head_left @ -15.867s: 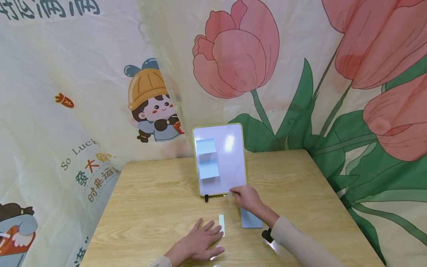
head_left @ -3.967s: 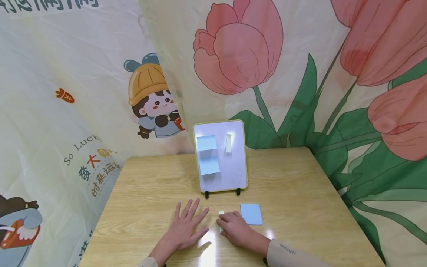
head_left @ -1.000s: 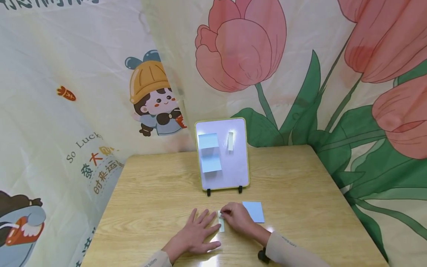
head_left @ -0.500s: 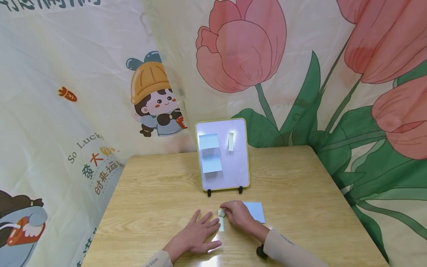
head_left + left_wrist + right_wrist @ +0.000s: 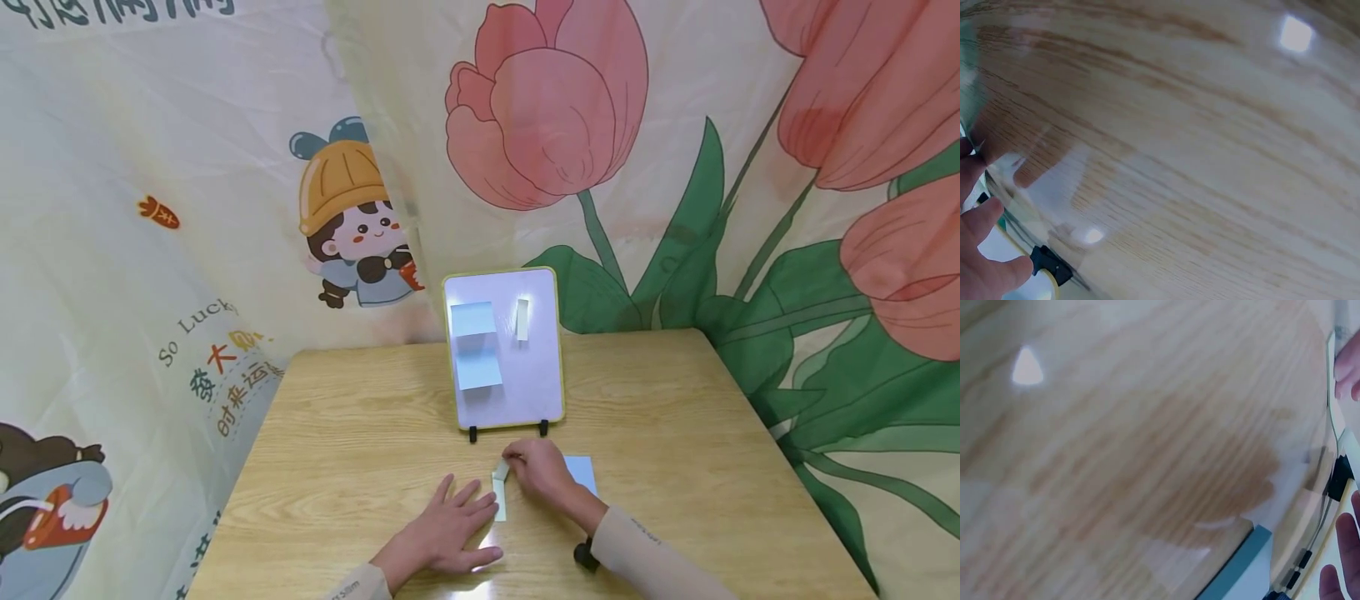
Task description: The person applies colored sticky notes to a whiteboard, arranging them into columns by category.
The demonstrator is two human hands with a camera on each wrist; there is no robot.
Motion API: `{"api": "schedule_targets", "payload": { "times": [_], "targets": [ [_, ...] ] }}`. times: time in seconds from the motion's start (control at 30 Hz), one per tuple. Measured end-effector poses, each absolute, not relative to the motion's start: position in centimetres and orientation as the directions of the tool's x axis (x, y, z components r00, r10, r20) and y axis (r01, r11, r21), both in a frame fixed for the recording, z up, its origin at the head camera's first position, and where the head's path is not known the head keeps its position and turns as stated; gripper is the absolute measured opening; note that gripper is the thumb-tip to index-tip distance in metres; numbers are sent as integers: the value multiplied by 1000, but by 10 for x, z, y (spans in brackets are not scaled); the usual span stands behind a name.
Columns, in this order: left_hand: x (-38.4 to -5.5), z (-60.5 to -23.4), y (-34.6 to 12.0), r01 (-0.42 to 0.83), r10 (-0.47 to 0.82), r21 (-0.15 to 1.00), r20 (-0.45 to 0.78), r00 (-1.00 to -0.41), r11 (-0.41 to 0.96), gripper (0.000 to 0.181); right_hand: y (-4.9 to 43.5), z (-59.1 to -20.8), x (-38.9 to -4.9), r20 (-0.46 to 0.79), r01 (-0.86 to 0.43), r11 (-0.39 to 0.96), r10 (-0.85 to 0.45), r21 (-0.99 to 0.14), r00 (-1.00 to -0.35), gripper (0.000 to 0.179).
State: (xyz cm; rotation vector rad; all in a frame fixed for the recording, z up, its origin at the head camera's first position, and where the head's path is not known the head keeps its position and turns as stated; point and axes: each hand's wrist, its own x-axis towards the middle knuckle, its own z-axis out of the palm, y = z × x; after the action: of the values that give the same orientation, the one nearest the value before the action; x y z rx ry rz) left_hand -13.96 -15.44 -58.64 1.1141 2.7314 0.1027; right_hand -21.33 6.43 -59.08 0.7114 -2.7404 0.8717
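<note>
A narrow pale green sticky note pad (image 5: 499, 505) lies on the table. My right hand (image 5: 542, 471) pinches the far end of its top sticky note (image 5: 502, 469), which lifts up from the pad with a bend. My left hand (image 5: 450, 529) lies with fingers spread, fingertips at the pad's left edge. In the left wrist view the left hand (image 5: 982, 262) shows at the lower left. Partly behind my right hand is a square blue sticky note pad (image 5: 582, 473), its side (image 5: 1235, 565) visible in the right wrist view.
A small whiteboard (image 5: 525, 379) stands on black feet (image 5: 543, 428) at the back. It bears two blue sticky notes, an upper one (image 5: 472, 318) and a lower one (image 5: 479, 369), plus a pale strip (image 5: 522, 320) at right. Behind the wooden table (image 5: 352, 417) hangs a printed cloth (image 5: 525, 233).
The pale strip at the board's right has appeared since the oldest frame. Over the last second my right hand has drawn the pad's top note up and away toward the board; the left hand has barely moved.
</note>
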Motion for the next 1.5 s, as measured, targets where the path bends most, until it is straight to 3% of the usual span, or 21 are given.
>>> {"api": "schedule_targets", "payload": {
  "times": [0.43, 0.6, 0.8, 1.1, 1.3, 1.5],
  "targets": [
    [-140, -583, -152, 685, 697, 130, -157, -700, 717, 83, 72, -577, -221, 316, -433, 720, -302, -542, -899, 11],
    [-140, -581, -151, 678, 692, 138, -160, -704, 722, 81, 78, -568, -223, 328, -486, 680, -360, -549, -874, 14],
    [-143, -581, -151, 668, 683, 143, -113, -722, 730, 71, 91, -558, -224, 404, -583, 667, -426, -464, -809, 17],
    [-154, -574, -161, 637, 651, 157, -50, -758, 754, 67, 129, -541, -235, 394, -547, 712, -394, -441, -830, 18],
    [-169, -570, -188, 537, 530, 163, 85, -843, 828, 61, 154, -533, -248, 496, -601, 723, -405, -340, -768, 15],
    [-183, -569, -214, 424, 395, 141, 195, -898, 895, 62, 174, -525, -257, 641, -658, 739, -438, -143, -631, 20]
  ]
}}
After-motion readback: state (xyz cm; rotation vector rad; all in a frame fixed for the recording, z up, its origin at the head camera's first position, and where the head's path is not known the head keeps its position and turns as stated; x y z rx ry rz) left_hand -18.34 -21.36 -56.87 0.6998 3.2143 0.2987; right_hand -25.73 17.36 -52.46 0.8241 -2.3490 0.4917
